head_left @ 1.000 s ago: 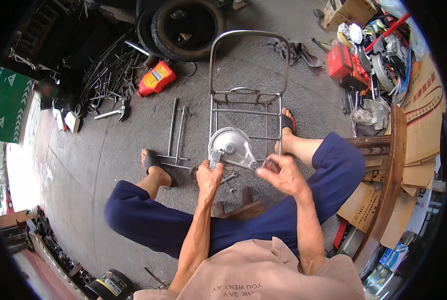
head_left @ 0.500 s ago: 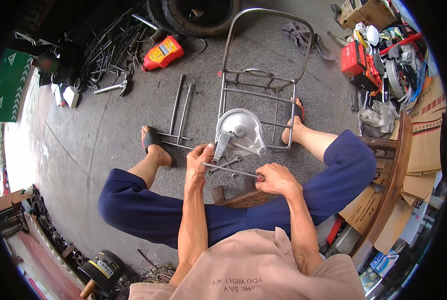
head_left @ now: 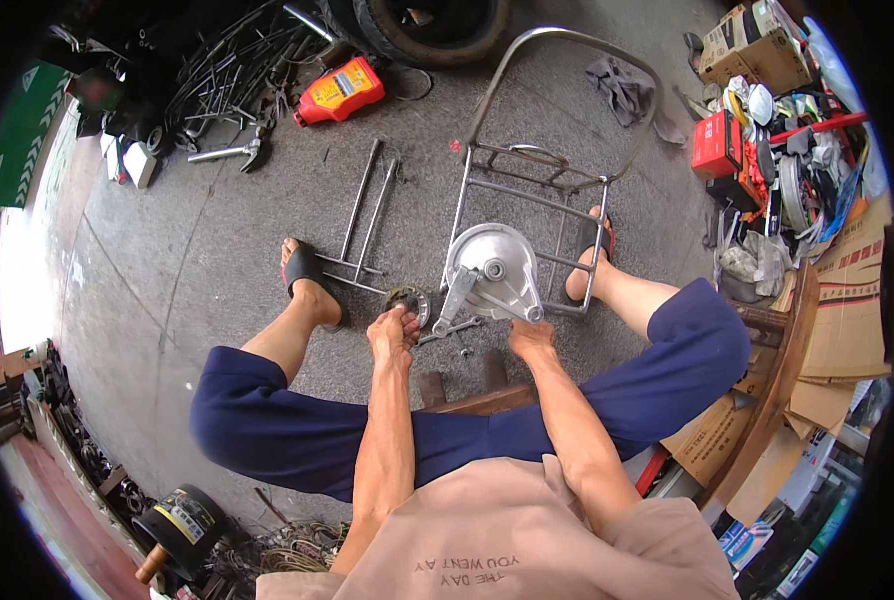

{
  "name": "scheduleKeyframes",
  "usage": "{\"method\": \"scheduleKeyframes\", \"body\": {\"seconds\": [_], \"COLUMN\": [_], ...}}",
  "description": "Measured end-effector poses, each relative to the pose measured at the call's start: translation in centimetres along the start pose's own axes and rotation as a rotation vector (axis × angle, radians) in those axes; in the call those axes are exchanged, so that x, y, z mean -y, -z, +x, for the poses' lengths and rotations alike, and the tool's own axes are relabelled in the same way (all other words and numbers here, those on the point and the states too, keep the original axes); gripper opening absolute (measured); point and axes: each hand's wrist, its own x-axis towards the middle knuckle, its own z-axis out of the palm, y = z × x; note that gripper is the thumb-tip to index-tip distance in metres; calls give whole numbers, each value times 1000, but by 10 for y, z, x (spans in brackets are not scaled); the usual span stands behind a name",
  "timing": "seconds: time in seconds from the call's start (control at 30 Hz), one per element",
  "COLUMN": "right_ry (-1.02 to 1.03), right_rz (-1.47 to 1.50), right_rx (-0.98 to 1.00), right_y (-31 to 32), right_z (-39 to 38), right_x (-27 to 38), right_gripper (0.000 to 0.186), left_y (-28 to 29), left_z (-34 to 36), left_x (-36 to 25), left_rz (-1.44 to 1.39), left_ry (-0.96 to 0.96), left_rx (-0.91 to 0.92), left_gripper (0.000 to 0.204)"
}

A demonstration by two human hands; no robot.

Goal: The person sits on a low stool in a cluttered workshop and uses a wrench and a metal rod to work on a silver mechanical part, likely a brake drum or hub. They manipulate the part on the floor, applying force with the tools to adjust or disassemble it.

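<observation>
Low at centre, the left hand (head_left: 392,332) is pinched with fingertips together on a small toothed ring (head_left: 409,300), a sprocket or bearing by the look, lying on the concrete floor (head_left: 167,260) at 12 o'clock of the hand. At 3 o'clock, the right hand (head_left: 529,335) is pressed, fingers bunched, against the lower rim of a silver drum-brake hub (head_left: 495,270), probably to steady it. The hub is domed, dull metal, with a lever arm (head_left: 452,300) hanging at 7 o'clock, leaned on a steel rack frame (head_left: 527,190). Loose bolts (head_left: 464,350) are scattered between the hands.
</observation>
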Motion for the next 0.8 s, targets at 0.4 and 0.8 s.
{"method": "scheduleKeyframes", "body": {"seconds": [0.4,0.8], "right_ry": [351,411], "right_rz": [110,-178], "right_rx": [-123,-162], "right_y": [-62,-106], "right_z": [23,23], "right_x": [90,95], "right_gripper": [25,15], "left_y": [34,20], "left_z": [1,3], "left_x": [4,2], "left_rz": [24,144], "left_ry": [112,117], "left_rx": [-8,-53], "left_gripper": [13,22]}}
